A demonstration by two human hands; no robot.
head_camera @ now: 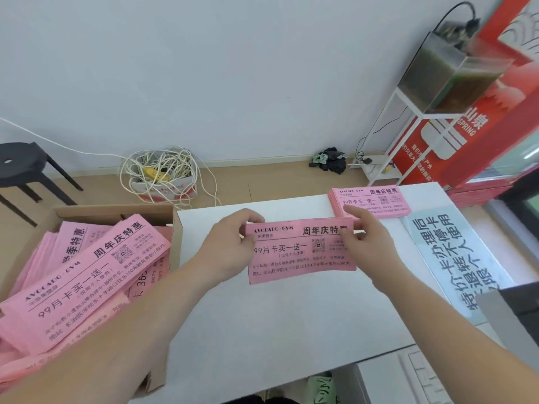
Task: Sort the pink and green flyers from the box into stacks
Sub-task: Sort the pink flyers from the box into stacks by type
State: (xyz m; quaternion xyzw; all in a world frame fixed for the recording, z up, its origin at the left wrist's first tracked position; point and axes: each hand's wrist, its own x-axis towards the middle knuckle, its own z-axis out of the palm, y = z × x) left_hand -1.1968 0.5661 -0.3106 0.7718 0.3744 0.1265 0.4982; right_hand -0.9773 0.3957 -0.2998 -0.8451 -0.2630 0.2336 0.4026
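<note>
Both hands hold a small bundle of pink flyers above the middle of the white table. My left hand pinches its top left corner; my right hand pinches its top right corner. A neat pink stack lies at the table's far right, just beyond my right hand. The cardboard box at the left holds several loose pink flyers, lying askew. No green flyer shows among them.
A pale blue printed sign lies on the table's right side. A keyboard sits at the lower right. On the floor beyond are a box of tangled cables, a black stool and a white rack.
</note>
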